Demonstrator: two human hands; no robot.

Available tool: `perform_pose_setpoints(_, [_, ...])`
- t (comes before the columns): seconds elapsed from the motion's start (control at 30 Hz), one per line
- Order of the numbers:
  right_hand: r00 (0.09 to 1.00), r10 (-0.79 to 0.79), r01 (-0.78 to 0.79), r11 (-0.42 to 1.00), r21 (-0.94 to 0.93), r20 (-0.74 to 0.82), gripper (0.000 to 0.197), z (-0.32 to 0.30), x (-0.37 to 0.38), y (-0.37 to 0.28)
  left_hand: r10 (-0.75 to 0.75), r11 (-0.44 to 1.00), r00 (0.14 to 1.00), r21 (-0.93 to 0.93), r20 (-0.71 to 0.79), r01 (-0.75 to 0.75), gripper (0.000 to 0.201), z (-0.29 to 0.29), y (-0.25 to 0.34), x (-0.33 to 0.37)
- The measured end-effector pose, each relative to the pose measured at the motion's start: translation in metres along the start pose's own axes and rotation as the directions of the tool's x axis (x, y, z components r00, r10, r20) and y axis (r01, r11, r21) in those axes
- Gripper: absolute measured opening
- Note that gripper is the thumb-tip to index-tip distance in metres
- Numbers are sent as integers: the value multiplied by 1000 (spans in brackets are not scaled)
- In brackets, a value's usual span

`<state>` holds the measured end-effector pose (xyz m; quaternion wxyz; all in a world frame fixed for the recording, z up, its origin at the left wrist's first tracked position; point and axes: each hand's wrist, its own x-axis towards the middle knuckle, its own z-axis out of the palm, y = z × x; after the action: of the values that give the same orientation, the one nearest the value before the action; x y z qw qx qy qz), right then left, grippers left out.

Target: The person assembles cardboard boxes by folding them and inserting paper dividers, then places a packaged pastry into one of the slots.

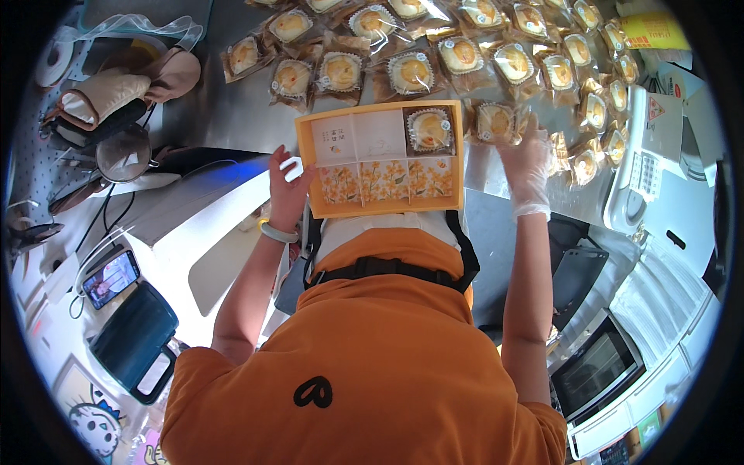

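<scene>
A yellow-orange gift box (457, 186) with six compartments rests near the table's front edge, in front of my body. Its far right compartment holds a wrapped pastry (429, 130); floral print lines the near row. My left hand (288, 190) is bare, beside the box's left wall, fingers apart and the thumb at the wall. In a clear glove, my right hand (529, 163) is right of the box, its fingertips closed on the wrapper of another pastry (494, 122). That pastry lies just off the box's far right corner. The fingertips are partly lost against the shiny wrappers.
Many wrapped pastries (411, 72) cover the far and right parts of the metal table (225, 124). A white scale (639, 167) stands at the right edge. Oven mitts (108, 93) hang at the left, above a phone (112, 279) with a lit screen.
</scene>
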<state>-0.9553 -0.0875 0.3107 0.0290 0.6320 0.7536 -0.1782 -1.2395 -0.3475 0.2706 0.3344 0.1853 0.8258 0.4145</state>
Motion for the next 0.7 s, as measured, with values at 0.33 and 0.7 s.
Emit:
perform_pose_setpoints(0.33, [943,-156,175,984,40,-295,88,21,-3,-24,5,988,984,-156,179,23,58,10,-3,-3])
perform_pose_setpoints(0.7, [866,-477,478,878,-34,-150,68,37,16,-132,44,968,984,-251,171,1,58,13,-6,-10])
